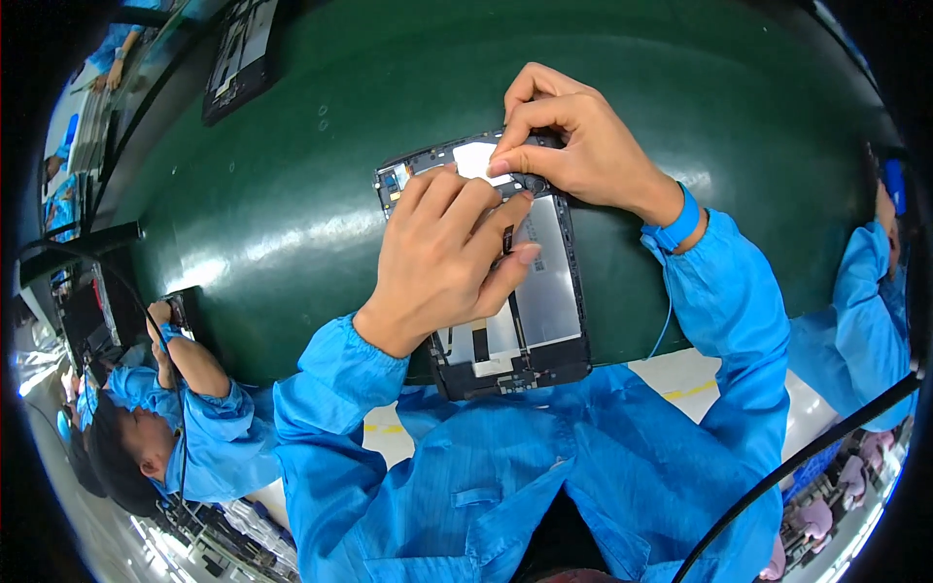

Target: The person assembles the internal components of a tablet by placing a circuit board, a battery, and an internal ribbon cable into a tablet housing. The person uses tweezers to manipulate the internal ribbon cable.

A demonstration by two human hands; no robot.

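Observation:
An opened tablet (550, 282) lies on the green table in front of me, its inner metal plate, black frame and flex cables showing. A white sheet (474, 158) covers part of its far end. My right hand (573, 141) pinches the right edge of this sheet between thumb and fingertips. Across the tablet's left and middle lies my left hand (442, 248), its thumb apart from the index finger and its other fingertips beside the sheet. A small black strip (507, 239) shows between that thumb and index finger; whether they touch it I cannot tell.
Another opened tablet (238, 63) lies at the far left of the green table (700, 126). A co-worker (209, 428) handles a dark device at the left; another person's blue sleeve (860, 277) shows at the right. A blue wrist strap (677, 225) with a thin cord hangs from my right wrist.

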